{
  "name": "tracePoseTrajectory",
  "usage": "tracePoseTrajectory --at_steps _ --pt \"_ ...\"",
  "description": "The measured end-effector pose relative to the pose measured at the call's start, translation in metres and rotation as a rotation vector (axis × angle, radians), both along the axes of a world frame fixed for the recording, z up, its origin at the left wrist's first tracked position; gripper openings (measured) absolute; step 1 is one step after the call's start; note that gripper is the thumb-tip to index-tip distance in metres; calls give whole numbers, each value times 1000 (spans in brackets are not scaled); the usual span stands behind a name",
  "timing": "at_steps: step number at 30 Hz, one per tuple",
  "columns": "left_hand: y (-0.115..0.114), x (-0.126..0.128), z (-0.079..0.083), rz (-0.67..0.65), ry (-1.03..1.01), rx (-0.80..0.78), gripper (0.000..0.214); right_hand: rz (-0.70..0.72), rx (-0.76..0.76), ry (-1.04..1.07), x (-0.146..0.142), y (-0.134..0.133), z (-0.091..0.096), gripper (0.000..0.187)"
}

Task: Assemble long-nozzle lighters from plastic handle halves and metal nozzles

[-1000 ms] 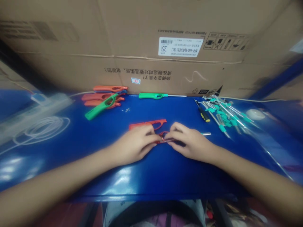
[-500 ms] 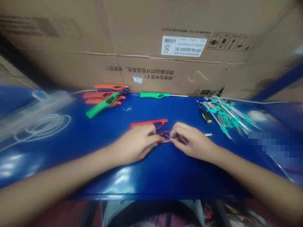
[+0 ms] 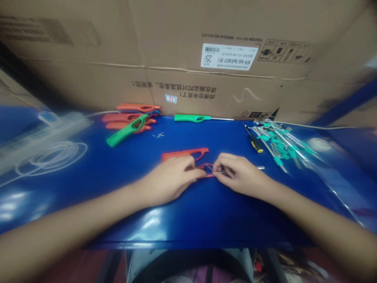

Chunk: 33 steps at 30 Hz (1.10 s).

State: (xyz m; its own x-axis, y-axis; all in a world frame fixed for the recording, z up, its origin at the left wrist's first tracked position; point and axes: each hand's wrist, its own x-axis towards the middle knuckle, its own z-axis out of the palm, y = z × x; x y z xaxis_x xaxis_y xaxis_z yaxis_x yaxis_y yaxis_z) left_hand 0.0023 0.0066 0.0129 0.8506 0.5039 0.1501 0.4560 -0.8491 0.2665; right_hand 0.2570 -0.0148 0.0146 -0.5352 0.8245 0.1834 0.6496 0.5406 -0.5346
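My left hand (image 3: 179, 175) is closed on a red lighter casing half (image 3: 209, 175), most of which its fingers cover. At the casing's right end, my right hand (image 3: 235, 173) pinches around a thin metal lighter tube (image 3: 260, 168), whose tip sticks out past the knuckles. The parts between both sets of fingertips are too small and covered to make out. Just beyond my left hand lies a second red casing half (image 3: 185, 153) with an open trigger loop, on the blue table (image 3: 188, 220).
Orange lighter casings (image 3: 129, 118) and a green casing (image 3: 125, 131) lie back left. A green long-nosed lighter (image 3: 191, 118) rests against the cardboard box (image 3: 176, 51). Back right are a screwdriver (image 3: 255, 144) and several metal tubes with teal parts (image 3: 279, 143). A coiled white cable (image 3: 55, 157) lies left.
My right fingertips have shifted slightly right along the casing, and my left fingers have moved a little to the right. The other things stay in place.
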Motion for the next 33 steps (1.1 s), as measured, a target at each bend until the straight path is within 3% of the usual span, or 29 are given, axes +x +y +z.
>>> tracePoseTrajectory --at_steps 8,13,19,22,24,28,31,33 --pt "1 -2 -1 -12 -38 13 31 91 6 16 4 -1 4 7" --pt "0 -2 -1 -1 -38 -9 30 97 -1 -77 4 -3 6 8" --pt "1 -2 -1 2 -45 -47 22 145 -39 -50 8 -4 11 17" --pt "2 -4 -1 -2 -32 -29 24 116 17 -40 12 -2 15 20" --pt "3 -5 -1 -3 -11 -4 27 9 137 -92 18 3 17 20" --pt "5 -6 -1 -9 53 66 30 -410 340 -276 44 20 22 20" --pt "6 -7 -1 -18 95 116 32 -721 289 -505 73 34 23 30" --pt "6 -7 0 -20 107 130 33 -836 164 -685 91 42 23 43"
